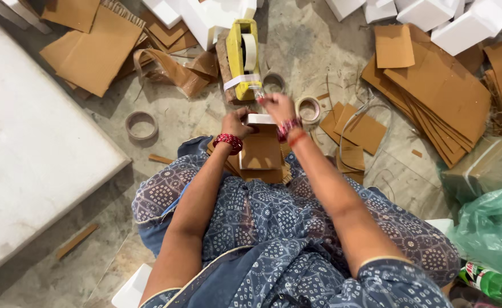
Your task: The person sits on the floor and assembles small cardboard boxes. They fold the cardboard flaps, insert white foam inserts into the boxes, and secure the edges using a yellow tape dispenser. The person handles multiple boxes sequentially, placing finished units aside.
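A small cardboard-wrapped package [260, 149] with a white foam end [260, 119] rests on my lap over a few cardboard pieces. My left hand [237, 123] grips its left side. My right hand [276, 106] is raised just above its far end, fingers pinched on a strip of clear tape [258, 91] that runs from the yellow tape dispenser [242, 57] standing on the floor just beyond. Red bangles circle both wrists.
A large white board [28, 142] lies at left. Stacks of cardboard sheets [433, 97] lie at right, more cardboard [91, 45] at the far left. White foam blocks [450, 17] line the far edge. Empty tape rings [141, 125] dot the floor. A green plastic bag [490, 228] and bottle sit at right.
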